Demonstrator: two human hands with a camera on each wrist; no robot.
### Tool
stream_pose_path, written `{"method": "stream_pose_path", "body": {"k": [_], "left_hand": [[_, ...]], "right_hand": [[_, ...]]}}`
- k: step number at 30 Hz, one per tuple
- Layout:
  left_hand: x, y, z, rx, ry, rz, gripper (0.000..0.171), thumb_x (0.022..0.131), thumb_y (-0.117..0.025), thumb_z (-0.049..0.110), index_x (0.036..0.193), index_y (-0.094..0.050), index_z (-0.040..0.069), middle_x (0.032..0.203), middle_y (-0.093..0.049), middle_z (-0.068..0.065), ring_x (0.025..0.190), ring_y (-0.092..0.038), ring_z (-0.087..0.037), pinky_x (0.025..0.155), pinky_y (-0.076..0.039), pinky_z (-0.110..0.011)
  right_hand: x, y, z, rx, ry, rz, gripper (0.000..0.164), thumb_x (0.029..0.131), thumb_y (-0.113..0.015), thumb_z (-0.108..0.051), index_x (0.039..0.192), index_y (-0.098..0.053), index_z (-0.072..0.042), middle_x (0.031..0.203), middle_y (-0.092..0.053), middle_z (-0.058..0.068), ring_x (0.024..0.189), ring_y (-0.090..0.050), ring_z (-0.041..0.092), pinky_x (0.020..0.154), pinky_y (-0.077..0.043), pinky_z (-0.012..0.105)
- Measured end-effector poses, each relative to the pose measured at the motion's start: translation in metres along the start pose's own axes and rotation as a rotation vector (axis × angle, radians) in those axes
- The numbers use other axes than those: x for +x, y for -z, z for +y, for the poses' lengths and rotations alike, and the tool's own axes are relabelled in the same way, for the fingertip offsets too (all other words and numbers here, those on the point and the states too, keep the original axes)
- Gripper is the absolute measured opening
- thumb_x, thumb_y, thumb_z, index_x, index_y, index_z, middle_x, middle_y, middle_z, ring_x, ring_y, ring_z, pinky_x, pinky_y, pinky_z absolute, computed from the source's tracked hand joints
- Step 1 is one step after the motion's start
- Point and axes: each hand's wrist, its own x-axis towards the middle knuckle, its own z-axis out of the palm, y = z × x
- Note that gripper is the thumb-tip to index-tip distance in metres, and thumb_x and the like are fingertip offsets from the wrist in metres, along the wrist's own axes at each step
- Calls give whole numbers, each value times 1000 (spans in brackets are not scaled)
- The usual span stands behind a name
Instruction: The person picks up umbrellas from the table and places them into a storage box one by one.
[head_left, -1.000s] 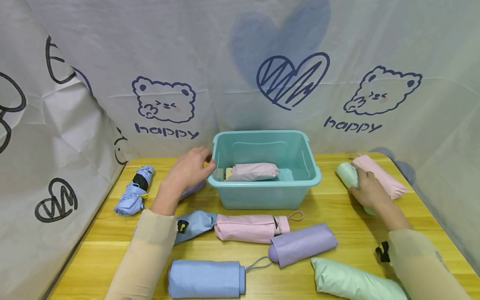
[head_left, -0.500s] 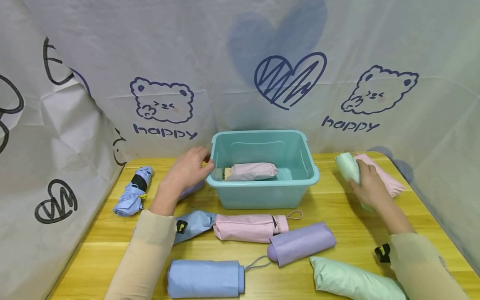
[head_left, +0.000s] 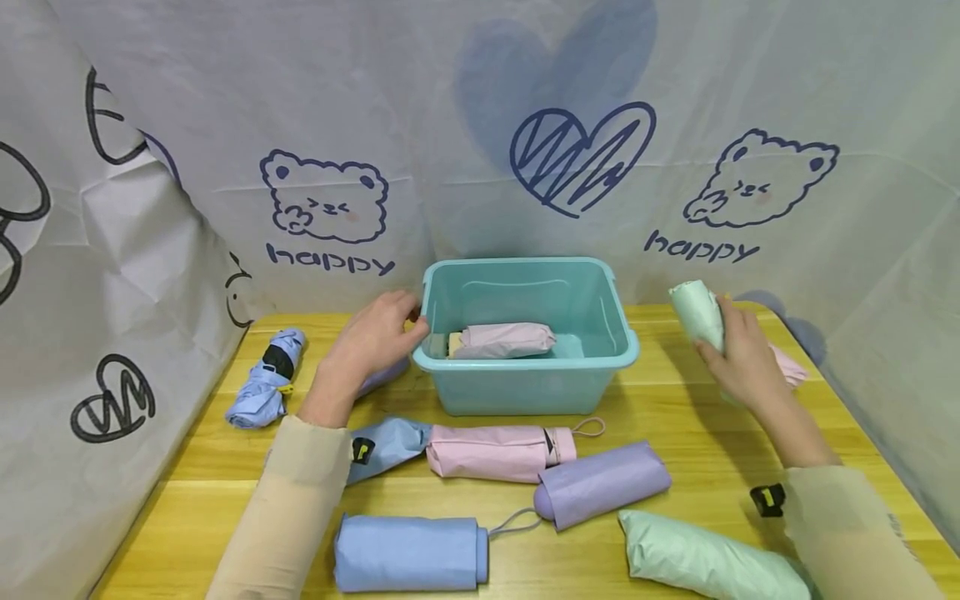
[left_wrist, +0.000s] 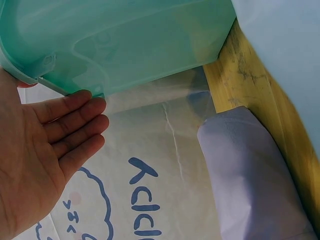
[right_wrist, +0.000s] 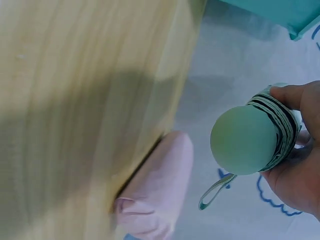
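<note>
My right hand [head_left: 742, 354] grips a mint-green folded umbrella [head_left: 697, 315] above the table's back right. The right wrist view shows the umbrella's rounded handle end [right_wrist: 243, 141], a wrist loop and my thumb and fingers round its fabric. At the left rim of a teal plastic bin [head_left: 525, 389] is my left hand [head_left: 375, 337], its fingers nearly straight along the outside in the left wrist view. The thumb is mostly hidden there. Inside the bin lies a pale pink folded umbrella [head_left: 510, 340]. A purple umbrella [left_wrist: 250, 175] lies below the left hand.
Across the wooden table [head_left: 202, 500] lie more folded umbrellas: blue [head_left: 408, 553], pink [head_left: 483, 454], lilac [head_left: 607, 487], mint [head_left: 712, 554], grey-blue [head_left: 393, 446] and light blue [head_left: 262, 383]. Another pink umbrella [right_wrist: 160, 185] lies at the right back. A printed cloth [head_left: 450, 208] hangs behind.
My right hand has lifted the mint-green umbrella from beside the pink one at the back right. The left hand has stayed by the bin's rim.
</note>
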Motion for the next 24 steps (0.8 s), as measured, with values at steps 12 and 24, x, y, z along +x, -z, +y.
{"method": "stream_pose_path", "body": {"k": [12,24], "left_hand": [[-1,0,1,2,14,-5,30,98,-51,34,112,-66,13,108,-64,-3,100,-56,-26,90,-51,-46],[0,0,2,-5,19,-7,29,98,-51,33,114,-66,14,111,-65,-3,103,-57,-26,92,-51,-48]], "right_hand": [[6,13,-33,7,77,38,74,97,-66,-4,157,-24,10,143,-37,45,123,-42,61,98,-37,78],[9,21,-67,-27,169,23,76,96,-67,-5,159,-25,7,147,-37,42,125,-44,58,97,-39,77]]}}
